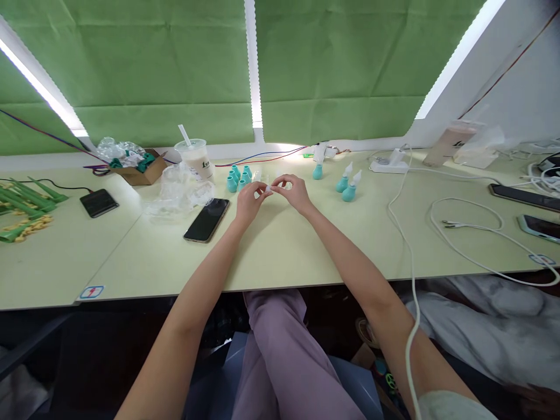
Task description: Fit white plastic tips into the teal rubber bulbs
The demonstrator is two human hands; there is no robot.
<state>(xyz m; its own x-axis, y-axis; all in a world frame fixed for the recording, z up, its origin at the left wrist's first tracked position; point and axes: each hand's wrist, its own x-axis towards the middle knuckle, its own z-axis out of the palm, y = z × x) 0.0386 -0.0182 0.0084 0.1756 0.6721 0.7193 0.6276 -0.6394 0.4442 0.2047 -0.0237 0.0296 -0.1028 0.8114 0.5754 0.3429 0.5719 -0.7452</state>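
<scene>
My left hand [248,203] and my right hand [295,193] meet over the table, fingertips pinched together on a small white piece [268,188]. Its exact kind is too small to make out. Just beyond my left hand stand several small teal vase-shaped pieces [231,183] with open necks. To the right of my right hand are teal bulb-shaped pieces with pointed white tops: one in front [349,191], one close behind it [342,183]. Farther back stands another teal piece [317,171] with a whitish top. Some pale, clear bits [258,175] lie behind my fingers.
A black phone [206,220] lies left of my left arm, beside a clear plastic bag [175,192] and a drink cup [195,157]. A cardboard box [142,170] stands farther left. On the right, a white cable [405,233] crosses the table from a power strip [389,167].
</scene>
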